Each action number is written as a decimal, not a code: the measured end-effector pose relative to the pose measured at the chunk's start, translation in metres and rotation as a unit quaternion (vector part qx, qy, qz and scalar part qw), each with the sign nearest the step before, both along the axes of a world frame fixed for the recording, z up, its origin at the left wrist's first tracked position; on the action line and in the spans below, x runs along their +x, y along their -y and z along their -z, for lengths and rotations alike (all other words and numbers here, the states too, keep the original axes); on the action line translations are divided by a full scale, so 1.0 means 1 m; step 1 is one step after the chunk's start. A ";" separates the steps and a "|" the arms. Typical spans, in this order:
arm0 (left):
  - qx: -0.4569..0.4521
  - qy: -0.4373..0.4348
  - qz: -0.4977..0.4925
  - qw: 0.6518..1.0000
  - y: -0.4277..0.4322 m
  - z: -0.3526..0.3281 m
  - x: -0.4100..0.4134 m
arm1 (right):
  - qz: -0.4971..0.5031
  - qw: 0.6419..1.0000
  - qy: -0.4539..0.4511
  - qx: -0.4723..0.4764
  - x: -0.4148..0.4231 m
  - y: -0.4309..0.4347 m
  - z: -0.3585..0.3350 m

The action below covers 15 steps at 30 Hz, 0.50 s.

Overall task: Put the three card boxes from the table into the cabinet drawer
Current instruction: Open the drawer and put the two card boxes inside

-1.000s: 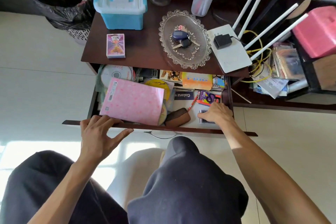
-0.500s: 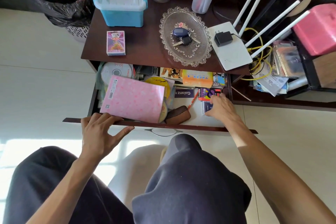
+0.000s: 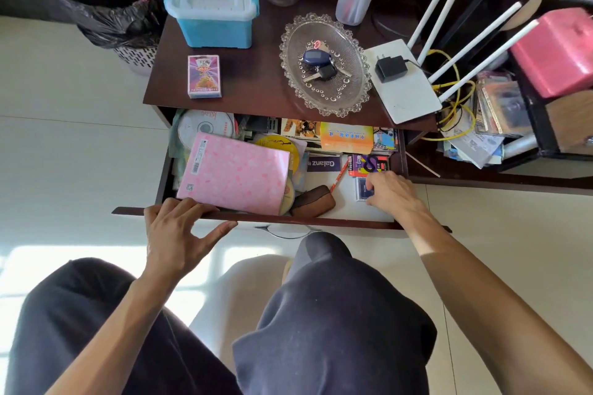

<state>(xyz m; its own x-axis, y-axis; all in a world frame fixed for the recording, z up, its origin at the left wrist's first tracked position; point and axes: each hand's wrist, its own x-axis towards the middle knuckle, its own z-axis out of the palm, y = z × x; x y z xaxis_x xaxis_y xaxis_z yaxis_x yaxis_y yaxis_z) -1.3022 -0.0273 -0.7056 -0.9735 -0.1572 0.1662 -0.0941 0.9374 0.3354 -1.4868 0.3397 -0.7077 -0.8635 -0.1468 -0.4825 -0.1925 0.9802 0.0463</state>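
Observation:
One purple card box (image 3: 204,75) lies on the dark table top (image 3: 253,80), left of the glass dish. Below it the cabinet drawer (image 3: 321,222) is pulled out. A red and purple card box (image 3: 367,164) lies in the drawer's right part. Just in front of it is a blue card box (image 3: 362,187), and my right hand (image 3: 393,194) has thumb and curled fingers on its right side. My left hand (image 3: 178,231) rests with spread fingers on the drawer's front edge at the left, holding nothing.
The drawer also holds a pink notebook (image 3: 236,173), discs, a brown pouch (image 3: 313,202) and an orange packet (image 3: 346,138). On the table stand a blue storage box (image 3: 213,9), a glass dish with keys (image 3: 324,64), a router (image 3: 404,80) and a pen cup. A bin stands at the far left.
My right hand slid the blue card box a little deeper into the drawer, toward the red and purple box. The left hand stayed on the drawer front.

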 end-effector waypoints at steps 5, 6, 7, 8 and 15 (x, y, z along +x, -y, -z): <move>0.007 0.005 -0.002 1.000 -0.001 -0.003 -0.002 | -0.018 0.975 -0.022 -0.219 0.000 0.046 -0.051; 0.010 0.010 -0.003 1.000 -0.001 -0.004 -0.002 | -0.034 0.963 -0.026 -0.267 0.000 0.060 -0.063; 0.014 0.016 -0.003 1.000 -0.001 -0.006 -0.002 | -0.053 0.949 -0.034 -0.307 -0.001 0.074 -0.075; 0.017 0.022 -0.003 1.000 -0.001 -0.007 -0.002 | -0.074 0.937 -0.048 -0.339 -0.003 0.089 -0.084; 0.039 0.059 -0.004 0.998 -0.003 -0.015 -0.001 | -0.210 0.915 -0.069 -0.339 -0.052 0.204 -0.105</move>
<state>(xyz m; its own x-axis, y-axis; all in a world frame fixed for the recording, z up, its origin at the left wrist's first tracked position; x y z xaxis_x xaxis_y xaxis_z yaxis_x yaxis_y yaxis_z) -1.3035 -0.0245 -0.6910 -0.9841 -0.1736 0.0382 -0.1448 0.9076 0.3940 -1.5383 0.1356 -0.6022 -0.7078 -0.7047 -0.0493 -0.5966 0.6337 -0.4924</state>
